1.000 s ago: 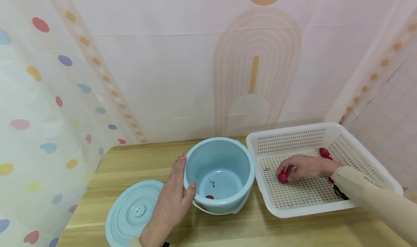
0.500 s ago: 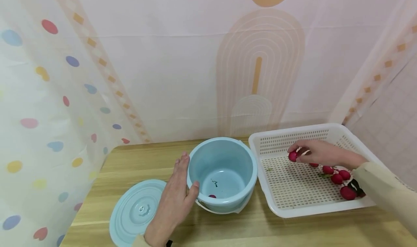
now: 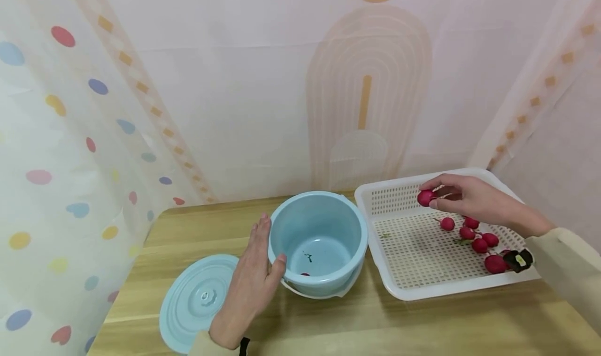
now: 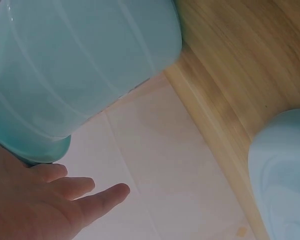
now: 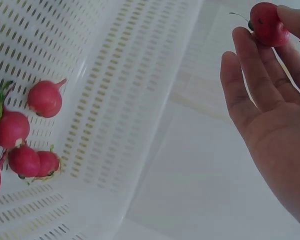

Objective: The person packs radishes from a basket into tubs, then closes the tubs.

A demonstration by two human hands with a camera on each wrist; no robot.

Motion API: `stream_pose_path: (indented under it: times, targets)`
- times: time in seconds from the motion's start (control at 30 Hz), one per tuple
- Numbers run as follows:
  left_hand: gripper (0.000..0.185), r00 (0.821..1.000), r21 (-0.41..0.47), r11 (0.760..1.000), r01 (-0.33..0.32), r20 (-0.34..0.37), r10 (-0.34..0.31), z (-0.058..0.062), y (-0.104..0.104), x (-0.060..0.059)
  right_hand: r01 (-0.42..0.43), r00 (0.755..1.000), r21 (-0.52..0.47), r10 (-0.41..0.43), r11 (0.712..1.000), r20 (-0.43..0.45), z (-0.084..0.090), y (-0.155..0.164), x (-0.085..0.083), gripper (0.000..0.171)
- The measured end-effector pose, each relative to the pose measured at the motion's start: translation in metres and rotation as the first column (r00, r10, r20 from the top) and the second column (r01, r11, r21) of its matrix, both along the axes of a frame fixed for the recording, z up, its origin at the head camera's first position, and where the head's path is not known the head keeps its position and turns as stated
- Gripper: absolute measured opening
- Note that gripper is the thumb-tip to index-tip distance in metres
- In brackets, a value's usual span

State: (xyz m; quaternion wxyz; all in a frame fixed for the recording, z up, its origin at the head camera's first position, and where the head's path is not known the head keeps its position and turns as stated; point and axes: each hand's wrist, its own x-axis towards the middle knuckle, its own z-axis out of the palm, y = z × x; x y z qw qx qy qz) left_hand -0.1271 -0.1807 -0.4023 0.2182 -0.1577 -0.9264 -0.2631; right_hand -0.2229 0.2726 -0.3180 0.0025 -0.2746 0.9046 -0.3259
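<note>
My right hand [image 3: 474, 197] pinches a red radish [image 3: 425, 198] between thumb and fingertips, raised over the back of the white basket [image 3: 392, 288]. In the right wrist view the held radish [image 5: 269, 25] shows its thin root. Several more radishes [image 3: 480, 245] lie on the basket's right side. With straight fingers, my left hand [image 3: 251, 283] rests against the left rim of the light blue bucket [image 3: 319, 280]. On the bucket's floor are a scrap of green leaf [image 3: 308, 257] and a radish [image 3: 305, 274], mostly hidden by the front rim.
A light blue lid [image 3: 194, 304] lies on the wooden table [image 3: 338, 327], left of the bucket and partly behind my left hand. The basket stands close to the bucket's right side. A patterned curtain [image 3: 244, 110] hangs behind the table.
My right hand has lifted the radish from the basket floor, up and toward the back, uncovering the other radishes. The left hand stays at the bucket's rim.
</note>
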Motion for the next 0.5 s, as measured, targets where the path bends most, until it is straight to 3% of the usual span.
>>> stream_pose_path:
  times: [0.33,0.5]
  targets:
    - [0.073,1.000,0.004,1.000,-0.007,0.015,0.007,0.002,0.001,-0.001,0.009,0.997,-0.138,-0.020,0.990,-0.077,0.005,-0.008,0.014,0.029]
    - [0.073,1.000,0.007,1.000,-0.013,0.016,0.013,0.003,0.002,-0.001,0.033,0.997,-0.179,-0.044,0.983,-0.058,0.003,-0.015,0.027,0.032]
